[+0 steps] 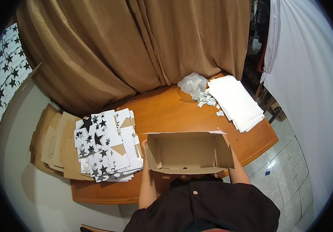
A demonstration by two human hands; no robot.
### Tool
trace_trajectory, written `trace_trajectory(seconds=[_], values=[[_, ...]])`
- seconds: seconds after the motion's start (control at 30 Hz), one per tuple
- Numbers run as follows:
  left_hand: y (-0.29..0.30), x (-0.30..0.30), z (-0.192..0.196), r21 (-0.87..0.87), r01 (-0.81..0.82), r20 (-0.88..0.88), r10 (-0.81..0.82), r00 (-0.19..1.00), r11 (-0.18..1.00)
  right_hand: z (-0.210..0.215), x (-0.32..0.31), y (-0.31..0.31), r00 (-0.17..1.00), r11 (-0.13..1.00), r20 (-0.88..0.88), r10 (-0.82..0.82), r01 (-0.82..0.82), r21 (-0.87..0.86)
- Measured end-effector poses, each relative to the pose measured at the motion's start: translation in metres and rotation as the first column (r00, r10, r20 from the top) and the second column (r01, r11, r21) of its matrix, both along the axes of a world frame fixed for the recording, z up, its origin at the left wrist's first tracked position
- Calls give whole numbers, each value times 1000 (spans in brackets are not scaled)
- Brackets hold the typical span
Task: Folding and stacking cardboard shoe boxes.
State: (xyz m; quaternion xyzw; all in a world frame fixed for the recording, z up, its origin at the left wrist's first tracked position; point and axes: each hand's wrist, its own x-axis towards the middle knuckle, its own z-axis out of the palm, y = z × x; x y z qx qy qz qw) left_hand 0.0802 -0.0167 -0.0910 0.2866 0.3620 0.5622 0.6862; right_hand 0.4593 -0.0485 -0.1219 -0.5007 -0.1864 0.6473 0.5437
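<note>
A shallow cardboard box (185, 150) is held up in front of my body, over the near edge of the table, with its plain brown inside facing me. The top edge of its far wall shows white. My left hand (144, 145) grips the box's left side, and most of its fingers are hidden behind the wall. At the opposite end my right hand (229, 142) holds the right side; only parts of its fingers show past the edge. To the left lies a pile of flat card pieces (102, 141), white with black and grey stars.
Flat brown cardboard sheets (68, 143) lean beyond the star-printed pile. White sheets (236, 102) are stacked at the table's right end, beside small white packets (206, 99) and a clear plastic bag (193, 84). A brown curtain (135, 46) hangs behind the wooden table (156, 110).
</note>
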Motion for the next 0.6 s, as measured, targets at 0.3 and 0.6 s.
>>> trace_trajectory(seconds=[0.3,0.6], values=[[19,5,-79,-191,-52,-1,53,999,980,-45,14,2,562,968,822,-97,-137,208],[1,-3,-65,46,-198,-542,191,819,979,31,-7,-21,920,980,344,-189,153,128]])
